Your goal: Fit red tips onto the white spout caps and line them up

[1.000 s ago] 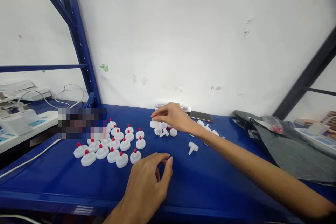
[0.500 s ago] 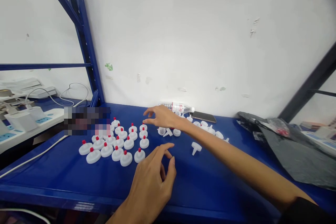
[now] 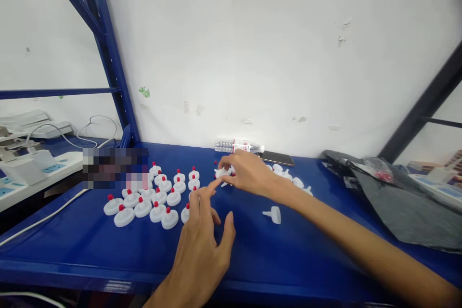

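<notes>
Head view: just under the fingertips of the bent right hand (image 3: 249,173), the nearer of the two, small white plastic spouted caps (image 3: 224,172), long axes mostly hidden; whether pinched, cannot tell. In the way on the near side, left hand (image 3: 202,238), thumb and forefinger apart. Leftward, upright round white plastic caps with red tips (image 3: 169,220); behind the right hand, clear plastic bottle (image 3: 234,145), lying.

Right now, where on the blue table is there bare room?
Front left: between the red-tipped caps and the table's front edge. Front right: between the left hand and the right forearm, nearer the edge than the lone white nozzle. Crowded: among the caps and the loose white parts by the right hand.
</notes>
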`<state>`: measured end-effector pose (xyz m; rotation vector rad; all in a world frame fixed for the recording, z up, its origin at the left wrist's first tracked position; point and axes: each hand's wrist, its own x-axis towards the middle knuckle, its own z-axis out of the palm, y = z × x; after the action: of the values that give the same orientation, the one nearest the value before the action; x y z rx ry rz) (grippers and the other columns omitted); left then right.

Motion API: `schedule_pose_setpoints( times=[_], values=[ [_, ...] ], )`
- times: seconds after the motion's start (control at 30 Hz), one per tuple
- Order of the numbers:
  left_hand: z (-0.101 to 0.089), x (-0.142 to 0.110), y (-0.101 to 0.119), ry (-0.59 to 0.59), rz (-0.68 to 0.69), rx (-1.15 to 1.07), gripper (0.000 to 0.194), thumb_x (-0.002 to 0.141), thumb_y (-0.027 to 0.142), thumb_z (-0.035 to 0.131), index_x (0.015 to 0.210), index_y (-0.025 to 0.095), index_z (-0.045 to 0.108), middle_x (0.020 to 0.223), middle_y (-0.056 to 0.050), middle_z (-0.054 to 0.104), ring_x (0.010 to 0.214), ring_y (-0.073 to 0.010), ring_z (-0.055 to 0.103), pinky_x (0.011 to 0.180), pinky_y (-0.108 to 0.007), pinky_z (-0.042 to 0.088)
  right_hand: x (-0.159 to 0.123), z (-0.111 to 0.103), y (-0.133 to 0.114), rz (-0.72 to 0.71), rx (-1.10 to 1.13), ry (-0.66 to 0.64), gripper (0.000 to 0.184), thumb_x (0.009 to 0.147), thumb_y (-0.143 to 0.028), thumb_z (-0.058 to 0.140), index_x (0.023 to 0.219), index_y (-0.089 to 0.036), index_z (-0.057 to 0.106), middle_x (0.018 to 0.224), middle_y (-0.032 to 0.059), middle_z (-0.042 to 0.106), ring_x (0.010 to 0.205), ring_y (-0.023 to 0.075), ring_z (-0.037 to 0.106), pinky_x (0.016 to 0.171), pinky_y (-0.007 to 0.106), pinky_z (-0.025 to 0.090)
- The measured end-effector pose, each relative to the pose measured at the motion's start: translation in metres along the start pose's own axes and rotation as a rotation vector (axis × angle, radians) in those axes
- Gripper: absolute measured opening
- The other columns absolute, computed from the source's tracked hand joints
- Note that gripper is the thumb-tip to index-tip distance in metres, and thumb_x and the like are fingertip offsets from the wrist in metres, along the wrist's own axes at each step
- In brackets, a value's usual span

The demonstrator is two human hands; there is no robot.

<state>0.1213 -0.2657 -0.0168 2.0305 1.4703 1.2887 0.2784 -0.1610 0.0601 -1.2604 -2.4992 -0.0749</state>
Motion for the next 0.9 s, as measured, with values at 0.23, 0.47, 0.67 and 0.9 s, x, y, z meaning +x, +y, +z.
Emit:
schedule_pose_setpoints(
  times=[0.23, 0.47, 0.67, 0.9],
  values=[
    [-0.003, 0.0, -0.006, -0.173, 0.058, -0.112, 0.05, 0.108, 0.044, 0.033, 0.157, 0.037, 0.025, 0.131, -0.006, 0.064, 0.104, -0.0196, 0.068, 0.091, -0.039, 0.054, -0.075, -0.035, -0.024, 0.019, 0.314, 0.054, 0.032, 0.088, -0.034, 0.078, 0.118, -0.028, 0.069, 0.107, 0.0008, 0.075, 0.093, 0.0187, 0.066, 0.082, 0.033, 0.049],
    [0.002, 0.002, -0.009, -0.159, 0.156, -0.131, 0.036, 0.104, 0.039, 0.051, 0.138, 0.032, 0.055, 0.104, 0.001, 0.071, 0.061, -0.0096, 0.061, 0.06, -0.024, 0.053, -0.103, -0.029, -0.018, 0.019, 0.362, 0.003, 0.052, 0.089, -0.038, 0.078, 0.137, -0.033, 0.057, 0.123, 0.0018, 0.072, 0.108, 0.0206, 0.067, 0.093, 0.034, 0.052],
    [0.004, 0.003, -0.007, -0.093, 0.155, -0.049, 0.033, 0.098, 0.035, 0.059, 0.131, 0.031, 0.059, 0.109, 0.0, 0.067, 0.053, -0.0068, 0.055, 0.053, -0.023, 0.052, -0.083, -0.049, 0.048, 0.273, 0.074, 0.005, 0.023, 0.099, -0.036, 0.06, 0.092, -0.025, 0.079, 0.093, 0.003, 0.08, 0.08, 0.0207, 0.073, 0.072, 0.031, 0.05],
    [0.002, 0.003, -0.002, -0.107, 0.165, 0.04, 0.031, 0.099, 0.036, 0.054, 0.128, 0.028, 0.062, 0.105, -0.001, 0.061, 0.056, -0.0085, 0.057, 0.052, -0.025, 0.051, -0.09, -0.027, 0.088, 0.46, -0.2, -0.223, 0.014, 0.09, -0.028, 0.07, 0.083, -0.024, 0.082, 0.082, 0.0054, 0.079, 0.077, 0.0234, 0.073, 0.061, 0.029, 0.043]
  ],
)
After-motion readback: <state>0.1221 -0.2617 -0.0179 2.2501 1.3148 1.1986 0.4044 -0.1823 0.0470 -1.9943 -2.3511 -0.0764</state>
